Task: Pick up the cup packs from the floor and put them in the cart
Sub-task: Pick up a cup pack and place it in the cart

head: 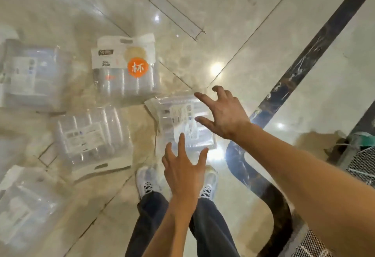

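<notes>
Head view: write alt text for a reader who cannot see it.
Both hands, left hand and right hand, reach open toward a clear cup pack lying on the glossy tiled floor just ahead of the person's white shoes. Four more cup packs lie to the left, one with an orange sticker; a wire-mesh cart edges the right.

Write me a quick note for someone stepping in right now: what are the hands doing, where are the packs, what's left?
Left hand and right hand: both open, fingers spread, holding nothing, over the nearest cup pack.
Five packs lie on the floor; one has an orange sticker.
The cart is at the right edge, barely in view.
Done: nothing visible.
Left: lift the nearest pack, then the other four.
</notes>
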Demonstrator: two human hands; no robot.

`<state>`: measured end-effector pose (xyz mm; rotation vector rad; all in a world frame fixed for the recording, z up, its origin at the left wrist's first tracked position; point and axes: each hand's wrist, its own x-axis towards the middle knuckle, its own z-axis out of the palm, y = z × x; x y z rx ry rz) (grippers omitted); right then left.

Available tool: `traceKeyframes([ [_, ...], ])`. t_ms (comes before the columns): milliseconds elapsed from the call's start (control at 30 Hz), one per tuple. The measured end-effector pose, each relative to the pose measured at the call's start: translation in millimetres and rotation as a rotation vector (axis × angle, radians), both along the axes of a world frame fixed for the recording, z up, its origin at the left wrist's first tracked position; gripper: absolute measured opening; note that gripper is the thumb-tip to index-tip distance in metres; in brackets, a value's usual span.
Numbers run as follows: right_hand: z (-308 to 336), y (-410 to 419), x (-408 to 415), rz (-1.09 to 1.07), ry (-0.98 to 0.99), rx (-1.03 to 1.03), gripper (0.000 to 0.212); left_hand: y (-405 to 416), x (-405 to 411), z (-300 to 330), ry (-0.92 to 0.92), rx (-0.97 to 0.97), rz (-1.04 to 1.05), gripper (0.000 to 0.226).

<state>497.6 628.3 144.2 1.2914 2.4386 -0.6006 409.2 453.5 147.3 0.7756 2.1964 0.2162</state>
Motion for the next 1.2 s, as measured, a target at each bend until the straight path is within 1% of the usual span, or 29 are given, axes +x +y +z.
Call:
traceKeyframes([
  [100,-92,12,-7,0.079,-0.024,-0.029,0.076,8,10,-80,-0.068,-0.058,0.159,0.094],
  [200,-171,18,-19,0.166,-0.042,-0.078,0.080,15,17,-149,-0.148,-0.095,0.305,0.092],
  [300,-229,19,-38,0.196,-0.092,-0.095,0.092,32,19,-203,-0.272,-0.157,0.463,0.099],
  [400,-264,19,-62,0.204,-0.149,0.027,0.104,56,17,-245,-0.301,-0.153,0.605,0.113],
  [467,-272,24,-75,0.191,-0.158,0.087,0.110,62,17,-260,-0.272,-0.134,0.647,0.119],
  [533,-274,30,-79,0.187,-0.147,0.096,0.115,61,15,-261,-0.242,-0.097,0.665,0.117],
  [667,-271,38,-73,0.206,-0.136,0.053,0.122,46,26,-252,-0.197,0.008,0.698,0.108],
  [733,-270,38,-70,0.212,-0.142,0.009,0.125,31,35,-248,-0.170,0.048,0.734,0.107],
  [800,-270,36,-63,0.216,-0.163,-0.024,0.126,15,44,-245,-0.188,0.037,0.792,0.109],
  [867,-271,30,-54,0.210,-0.188,-0.041,0.125,3,48,-244,-0.210,0.024,0.799,0.109],
  [967,-270,15,-37,0.175,-0.211,-0.012,0.123,2,38,-249,-0.276,0.053,0.890,0.107],
  [1000,-268,10,-30,0.150,-0.210,0.000,0.122,2,33,-249,-0.272,0.073,0.899,0.105],
  [1033,-263,6,-23,0.118,-0.207,0.007,0.121,1,27,-246,-0.241,0.099,0.870,0.102],
  [1133,-237,-8,2,-0.008,-0.182,-0.008,0.120,-9,11,-228,-0.055,0.189,0.682,0.092],
  [1200,-209,-20,16,-0.134,-0.135,-0.033,0.117,-15,2,-206,0.005,0.234,0.571,0.088],
])
